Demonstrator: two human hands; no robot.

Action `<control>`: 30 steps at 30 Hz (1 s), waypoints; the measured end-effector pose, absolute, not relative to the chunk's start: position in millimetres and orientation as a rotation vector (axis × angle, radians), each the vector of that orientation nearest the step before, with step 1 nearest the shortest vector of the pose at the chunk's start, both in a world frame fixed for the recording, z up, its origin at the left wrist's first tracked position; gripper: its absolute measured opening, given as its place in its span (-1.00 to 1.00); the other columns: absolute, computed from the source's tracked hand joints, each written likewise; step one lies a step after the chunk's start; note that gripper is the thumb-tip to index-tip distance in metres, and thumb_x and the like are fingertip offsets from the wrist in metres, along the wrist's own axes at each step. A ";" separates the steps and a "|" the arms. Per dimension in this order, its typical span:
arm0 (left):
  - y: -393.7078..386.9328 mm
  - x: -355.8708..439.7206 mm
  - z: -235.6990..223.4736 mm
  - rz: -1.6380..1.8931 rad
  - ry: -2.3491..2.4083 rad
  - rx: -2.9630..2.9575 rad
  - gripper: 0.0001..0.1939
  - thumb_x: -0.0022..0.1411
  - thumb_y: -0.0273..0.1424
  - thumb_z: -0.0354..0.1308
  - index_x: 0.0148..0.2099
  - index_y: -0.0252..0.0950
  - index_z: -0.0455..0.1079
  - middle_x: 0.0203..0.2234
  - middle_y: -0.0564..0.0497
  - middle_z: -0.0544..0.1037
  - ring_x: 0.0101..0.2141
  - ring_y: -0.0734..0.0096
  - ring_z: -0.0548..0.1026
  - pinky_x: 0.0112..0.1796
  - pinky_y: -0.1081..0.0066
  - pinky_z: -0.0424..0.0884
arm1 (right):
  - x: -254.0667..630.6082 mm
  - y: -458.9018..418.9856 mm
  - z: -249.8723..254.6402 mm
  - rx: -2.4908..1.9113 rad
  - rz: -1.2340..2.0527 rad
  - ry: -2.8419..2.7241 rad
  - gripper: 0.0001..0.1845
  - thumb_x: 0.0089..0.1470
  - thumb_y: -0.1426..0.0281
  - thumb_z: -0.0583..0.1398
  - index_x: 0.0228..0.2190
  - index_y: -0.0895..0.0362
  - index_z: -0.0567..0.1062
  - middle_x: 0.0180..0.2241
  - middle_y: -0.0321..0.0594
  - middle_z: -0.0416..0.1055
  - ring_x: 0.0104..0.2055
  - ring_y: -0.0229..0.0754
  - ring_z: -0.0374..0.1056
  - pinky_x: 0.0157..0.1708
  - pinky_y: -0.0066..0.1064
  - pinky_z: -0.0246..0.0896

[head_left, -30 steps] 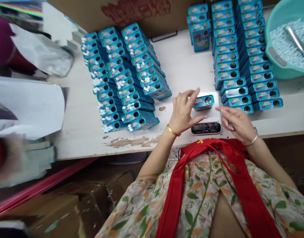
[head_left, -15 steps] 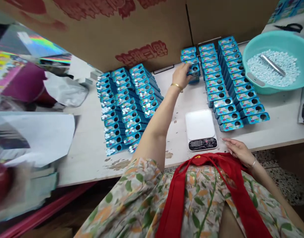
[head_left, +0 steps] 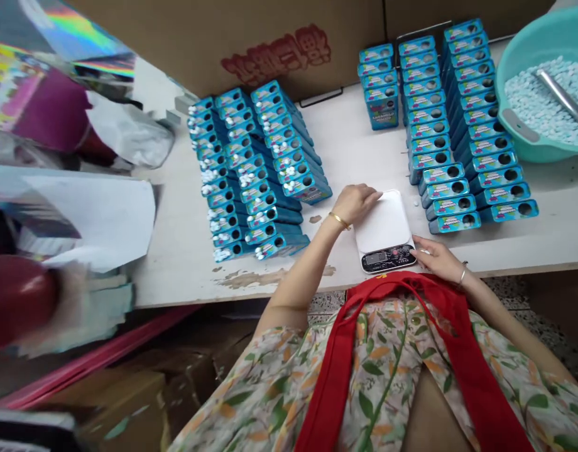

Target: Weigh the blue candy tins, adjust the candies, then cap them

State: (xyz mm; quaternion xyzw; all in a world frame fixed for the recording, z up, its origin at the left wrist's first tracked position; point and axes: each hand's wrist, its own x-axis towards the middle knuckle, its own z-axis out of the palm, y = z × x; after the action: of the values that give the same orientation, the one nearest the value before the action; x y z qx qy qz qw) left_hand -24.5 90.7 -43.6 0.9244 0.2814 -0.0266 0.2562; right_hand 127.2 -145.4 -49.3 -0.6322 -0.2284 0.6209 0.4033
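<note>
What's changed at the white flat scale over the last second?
The blue printed tin has gone from the scale to the near end of the short far row. The left hand has let it go and come back to the scale's far left edge; the right hand is now at its near right corner. The turquoise plastic bowl looks unchanged.

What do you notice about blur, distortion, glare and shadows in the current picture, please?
Head view: the red round object at the left edge is smeared; head view: wide-angle stretching seems to enlarge the apron straps; head view: rainbow glare crosses the shiny sheet; head view: the cardboard boxes under the table sit in shadow.
</note>
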 end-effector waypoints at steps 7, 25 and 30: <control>92.7 -89.9 -18.8 0.476 1.266 2.650 -0.67 0.37 -0.29 0.05 0.10 -0.32 0.37 0.00 -0.22 0.49 0.03 0.10 0.41 0.05 0.15 0.33 | 105.4 -115.8 -42.8 -1.542 1.687 -0.643 -0.16 -0.09 0.18 0.35 0.17 0.31 0.36 -0.68 -0.45 0.28 -0.65 -0.35 0.04 -0.66 -0.51 -0.18; 58.8 -87.3 40.1 0.168 0.957 2.934 -0.85 0.33 -0.35 0.07 -0.26 -0.27 0.42 -0.19 -0.16 0.48 -0.16 0.10 0.41 -0.16 0.13 0.33 | 121.4 -140.9 -15.1 -1.150 1.741 0.222 -0.81 0.14 0.30 0.27 -0.32 0.21 0.55 -0.41 -0.19 0.48 -0.48 -0.36 0.39 -0.57 -0.65 0.35; 52.8 -73.5 27.2 0.120 0.784 2.971 -0.84 0.36 -0.36 0.06 -0.23 -0.28 0.43 -0.23 -0.16 0.48 -0.23 0.15 0.42 -0.24 0.18 0.32 | 114.4 -137.5 -5.4 -1.119 1.772 0.288 -0.78 0.27 0.39 0.12 -0.29 0.22 0.55 -0.42 -0.17 0.51 -0.48 -0.34 0.44 -0.51 -0.62 0.42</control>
State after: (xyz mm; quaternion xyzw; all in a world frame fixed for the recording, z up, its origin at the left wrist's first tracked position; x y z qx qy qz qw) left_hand -73.5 52.8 27.2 0.9656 0.2548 0.0388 0.0333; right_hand 114.4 -137.5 -5.4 -0.4608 0.1187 0.7298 0.4910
